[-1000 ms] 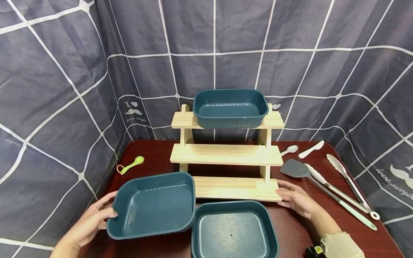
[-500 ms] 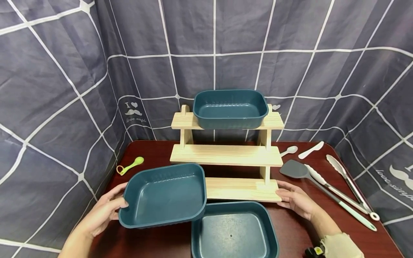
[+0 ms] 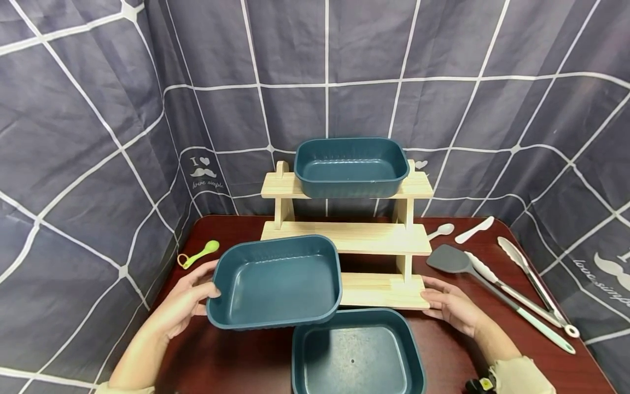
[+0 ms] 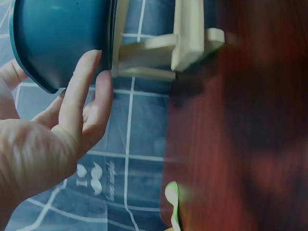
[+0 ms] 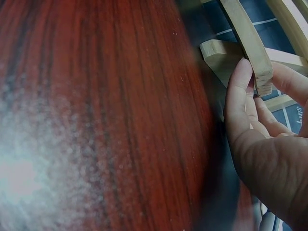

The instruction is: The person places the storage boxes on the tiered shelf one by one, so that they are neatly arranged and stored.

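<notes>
My left hand (image 3: 182, 303) holds a dark teal plastic bin (image 3: 278, 284) by its left end, thumb over the rim and fingers along the outside. In the left wrist view the bin (image 4: 62, 38) is raised above the table. From the head view it overlaps the left part of the middle and bottom boards of a three-step wooden display stand (image 3: 374, 238). My right hand (image 3: 450, 306) grips the right end of the stand's bottom board (image 5: 260, 72), fingers on both its faces. A matching bin (image 3: 351, 189) sits on the top board, and another (image 3: 359, 358) rests on the table in front.
To the right lie a grey spatula (image 3: 448, 258), two pairs of tongs (image 3: 514, 298), a white spoon (image 3: 445, 229) and a white spreader (image 3: 474, 230). A green spoon (image 3: 204, 250) lies at the left. Dark grid-patterned cloth (image 3: 364, 49) encloses the table's back and sides.
My left hand has carried its bin rightward and farther from me, from left of the stand to in front of its lower boards. The right hand keeps its grip on the stand.
</notes>
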The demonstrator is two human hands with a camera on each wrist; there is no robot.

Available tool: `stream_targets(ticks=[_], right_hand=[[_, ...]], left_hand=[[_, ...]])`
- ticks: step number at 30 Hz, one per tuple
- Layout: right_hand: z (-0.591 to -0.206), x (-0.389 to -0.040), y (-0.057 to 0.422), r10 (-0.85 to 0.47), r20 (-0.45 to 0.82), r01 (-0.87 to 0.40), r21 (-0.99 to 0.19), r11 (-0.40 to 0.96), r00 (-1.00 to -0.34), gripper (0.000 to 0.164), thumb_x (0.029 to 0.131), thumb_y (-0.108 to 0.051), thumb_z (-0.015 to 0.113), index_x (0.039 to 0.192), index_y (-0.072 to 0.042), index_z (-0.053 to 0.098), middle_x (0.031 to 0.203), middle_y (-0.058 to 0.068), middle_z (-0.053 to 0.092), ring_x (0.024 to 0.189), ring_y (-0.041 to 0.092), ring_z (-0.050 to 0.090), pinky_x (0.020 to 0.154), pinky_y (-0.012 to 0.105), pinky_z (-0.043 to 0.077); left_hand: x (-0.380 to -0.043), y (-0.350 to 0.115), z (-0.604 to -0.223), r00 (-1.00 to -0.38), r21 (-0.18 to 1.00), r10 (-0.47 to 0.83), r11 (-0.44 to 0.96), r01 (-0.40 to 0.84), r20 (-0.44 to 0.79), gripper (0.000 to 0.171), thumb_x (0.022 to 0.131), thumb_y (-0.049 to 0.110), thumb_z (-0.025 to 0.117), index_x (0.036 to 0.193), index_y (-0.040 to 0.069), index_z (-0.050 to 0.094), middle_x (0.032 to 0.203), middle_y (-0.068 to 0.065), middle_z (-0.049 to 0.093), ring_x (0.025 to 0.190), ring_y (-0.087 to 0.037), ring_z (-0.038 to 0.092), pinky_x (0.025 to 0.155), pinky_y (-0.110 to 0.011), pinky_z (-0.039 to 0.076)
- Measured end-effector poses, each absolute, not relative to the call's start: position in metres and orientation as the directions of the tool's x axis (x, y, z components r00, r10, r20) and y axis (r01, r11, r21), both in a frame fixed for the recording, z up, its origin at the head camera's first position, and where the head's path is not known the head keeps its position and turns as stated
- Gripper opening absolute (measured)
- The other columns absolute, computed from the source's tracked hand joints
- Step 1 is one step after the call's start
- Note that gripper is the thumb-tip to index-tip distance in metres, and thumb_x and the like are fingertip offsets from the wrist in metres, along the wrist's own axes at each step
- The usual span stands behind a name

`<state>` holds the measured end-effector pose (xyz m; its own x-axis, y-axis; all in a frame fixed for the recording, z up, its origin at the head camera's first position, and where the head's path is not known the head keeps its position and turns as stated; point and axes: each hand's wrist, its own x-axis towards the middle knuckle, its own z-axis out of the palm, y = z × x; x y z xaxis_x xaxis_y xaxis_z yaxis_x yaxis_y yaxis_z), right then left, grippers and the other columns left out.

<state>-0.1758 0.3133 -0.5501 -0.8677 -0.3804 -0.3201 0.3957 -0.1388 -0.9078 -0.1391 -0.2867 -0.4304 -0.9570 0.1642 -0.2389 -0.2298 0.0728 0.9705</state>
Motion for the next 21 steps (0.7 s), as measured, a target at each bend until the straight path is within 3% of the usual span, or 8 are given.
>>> stream_targets(ticks=[7,14,21], right_hand=[[-0.55,-0.175,0.313,-0.374,-0.325,0.398,-0.908,-0.135,-0.869,0.054,0.107,-0.008,0.055,0.156,-0.006,0.032,0.117,0.005,0.069,0.102,0.018,0.071,0.088,0.034,0.06],[-0.547,-0.175,0.312,-0.377,-0.327,0.4,-0.907,-0.131,-0.866,0.064,0.107,-0.009,0.054,0.16,0.002,0.02,0.118,0.005,0.068,0.103,0.018,0.071,0.089,0.035,0.06],[-0.55,-0.175,0.312,-0.365,-0.339,0.41,-0.902,-0.136,-0.867,0.054,0.106,-0.008,0.055,0.155,-0.005,0.033,0.117,0.005,0.07,0.103,0.018,0.072,0.09,0.036,0.059]], left_hand=[[-0.159,-0.264,-0.422,-0.96,0.971,0.157,0.096,-0.218,-0.231,0.064,0.092,0.004,0.06,0.153,0.007,0.043,0.124,-0.019,0.062,0.086,-0.034,0.073,0.075,-0.053,0.062],[-0.176,-0.242,-0.415,-0.955,0.967,0.163,0.111,-0.23,-0.246,0.063,0.091,0.005,0.062,0.152,0.009,0.047,0.129,-0.023,0.06,0.089,-0.033,0.073,0.076,-0.052,0.062],[-0.194,-0.223,-0.409,-0.954,0.969,0.183,0.102,-0.223,-0.239,0.064,0.09,0.004,0.062,0.152,0.009,0.048,0.133,-0.025,0.059,0.087,-0.03,0.073,0.075,-0.05,0.062]])
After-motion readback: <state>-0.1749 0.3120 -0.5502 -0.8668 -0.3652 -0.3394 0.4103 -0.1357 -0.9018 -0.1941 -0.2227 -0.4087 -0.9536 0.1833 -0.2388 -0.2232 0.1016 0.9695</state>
